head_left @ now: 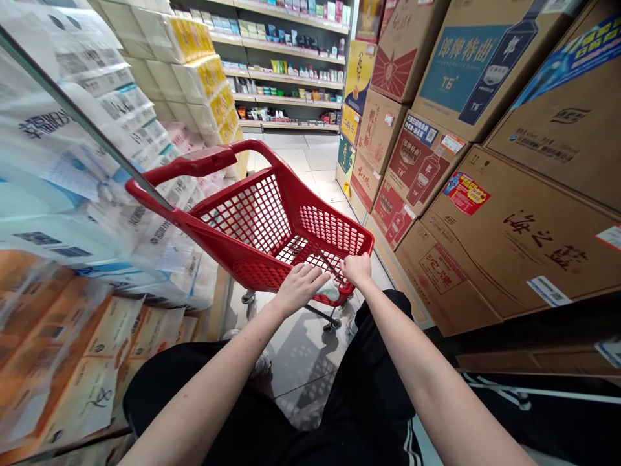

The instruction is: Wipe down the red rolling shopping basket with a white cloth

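A red plastic shopping cart (233,249) with lattice walls stands tilted in view before my knees, its handle (208,160) at the far left end. My right hand (356,268) is closed in a fist around the near right corner of the basket rim. Beside it, my left hand (301,287) lies over the near rim, fingers bent across the edge and close together. A pale, whitish item (330,289) shows low in the basket just past the left fingers; its kind cannot be made out. The thumbs are partly hidden.
Stacked cardboard cartons (524,213) wall the right side. Plastic-wrapped tissue packs (140,129) and orange packs (63,343) crowd the left. Shelves of small goods (291,71) stand across the tiled aisle (310,158). A caster wheel (332,325) is near my feet.
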Available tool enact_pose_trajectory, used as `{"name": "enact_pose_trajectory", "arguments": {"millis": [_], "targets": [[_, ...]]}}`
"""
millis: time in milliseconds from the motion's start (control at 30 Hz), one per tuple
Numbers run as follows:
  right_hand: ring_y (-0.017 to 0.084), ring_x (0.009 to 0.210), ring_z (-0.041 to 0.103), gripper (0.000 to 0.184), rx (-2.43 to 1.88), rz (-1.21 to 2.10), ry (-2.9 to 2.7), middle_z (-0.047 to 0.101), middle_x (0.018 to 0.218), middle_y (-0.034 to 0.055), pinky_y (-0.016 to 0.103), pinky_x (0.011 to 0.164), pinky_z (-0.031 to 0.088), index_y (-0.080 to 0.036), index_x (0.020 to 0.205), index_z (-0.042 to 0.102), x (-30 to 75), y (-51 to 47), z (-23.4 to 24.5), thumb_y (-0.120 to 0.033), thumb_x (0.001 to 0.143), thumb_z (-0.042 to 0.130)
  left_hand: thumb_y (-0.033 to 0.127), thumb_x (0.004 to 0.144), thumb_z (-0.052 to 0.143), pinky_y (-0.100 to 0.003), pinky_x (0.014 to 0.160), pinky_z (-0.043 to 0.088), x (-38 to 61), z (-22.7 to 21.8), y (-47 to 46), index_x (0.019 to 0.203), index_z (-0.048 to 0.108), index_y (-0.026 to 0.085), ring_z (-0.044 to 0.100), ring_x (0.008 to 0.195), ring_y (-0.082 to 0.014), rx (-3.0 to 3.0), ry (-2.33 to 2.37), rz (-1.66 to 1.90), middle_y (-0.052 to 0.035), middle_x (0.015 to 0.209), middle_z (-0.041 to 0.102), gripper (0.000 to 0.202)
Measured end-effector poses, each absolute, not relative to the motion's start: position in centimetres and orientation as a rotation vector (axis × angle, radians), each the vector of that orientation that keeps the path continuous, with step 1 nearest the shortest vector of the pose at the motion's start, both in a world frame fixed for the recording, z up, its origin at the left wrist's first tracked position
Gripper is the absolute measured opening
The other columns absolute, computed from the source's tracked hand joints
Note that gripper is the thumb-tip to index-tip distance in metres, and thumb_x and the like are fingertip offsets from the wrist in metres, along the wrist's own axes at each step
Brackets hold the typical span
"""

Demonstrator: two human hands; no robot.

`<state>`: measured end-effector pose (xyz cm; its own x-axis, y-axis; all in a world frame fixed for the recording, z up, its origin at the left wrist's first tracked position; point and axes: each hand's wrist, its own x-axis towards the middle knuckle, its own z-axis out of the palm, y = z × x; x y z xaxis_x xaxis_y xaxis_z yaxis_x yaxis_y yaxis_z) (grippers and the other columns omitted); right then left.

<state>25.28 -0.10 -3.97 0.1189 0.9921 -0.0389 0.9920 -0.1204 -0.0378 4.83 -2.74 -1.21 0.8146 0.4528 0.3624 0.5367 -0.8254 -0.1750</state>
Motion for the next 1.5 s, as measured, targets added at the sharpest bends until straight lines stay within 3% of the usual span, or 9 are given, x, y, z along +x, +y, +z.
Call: {"name": "enact_pose_trajectory", "arguments": {"millis": [267, 533, 800, 1033, 1500], "targets": [[0.020, 0.083, 0.062, 0.039, -2.343, 0.087, -2.090, 0.071, 0.085, 0.0134, 0.035, 0.084, 0.025, -0.015, 0.088, 0.071, 25.5, -0.1, -3.7, -0.037, 0.091, 0.039, 0.020, 0.091, 0.038, -0.037, 0.082, 0.036, 5.3, -1.3, -2.7, 0.113, 0.055, 0.022, 0.049, 0.088, -0.0211, -2.678, -0.777, -0.429, -0.0077, 0.094, 0.058, 0.028], [0.019, 0.080, 0.062, 0.039, -2.316, 0.061, -2.067, 0.071, 0.082, 0.0119, 0.034, 0.083, 0.026, -0.015, 0.085, 0.071, 25.8, 0.2, -4.0, -0.038, 0.090, 0.039, 0.017, 0.090, 0.039, -0.039, 0.093, 0.038, 2.9, -0.9, -1.3, 0.125, 0.050, 0.021, 0.051, 0.102, -0.0219, -2.709, -0.728, -0.463, -0.0097, 0.108, 0.059, 0.037], [0.019, 0.081, 0.062, 0.039, -2.326, 0.076, -2.088, 0.071, 0.082, 0.0122, 0.034, 0.084, 0.025, -0.015, 0.085, 0.071, 25.3, 0.0, -3.7, -0.035, 0.091, 0.039, 0.016, 0.089, 0.043, -0.042, 0.100, 0.037, -0.1, -0.5, 0.1, 0.121, 0.054, 0.022, 0.053, 0.102, -0.0215, -2.673, -0.878, -0.573, -0.0092, 0.102, 0.060, 0.035], [0.020, 0.080, 0.063, 0.036, -2.334, 0.073, -2.093, 0.071, 0.081, 0.0131, 0.036, 0.084, 0.025, -0.014, 0.083, 0.071, 25.0, -0.1, -4.0, -0.033, 0.090, 0.041, 0.016, 0.089, 0.042, -0.044, 0.103, 0.032, 2.6, -1.6, -2.0, 0.117, 0.055, 0.022, 0.050, 0.106, -0.0221, -2.583, -0.945, -0.603, -0.0089, 0.112, 0.059, 0.031], [0.021, 0.083, 0.063, 0.037, -2.338, 0.045, -2.097, 0.071, 0.084, 0.0147, 0.036, 0.085, 0.025, -0.014, 0.086, 0.072, 24.9, -0.3, -3.8, -0.031, 0.090, 0.039, 0.018, 0.093, 0.037, -0.035, 0.087, 0.036, 5.9, -0.5, -3.5, 0.111, 0.055, 0.022, 0.051, 0.095, -0.0175, -2.780, -0.652, -0.481, -0.0055, 0.099, 0.061, 0.025]]}}
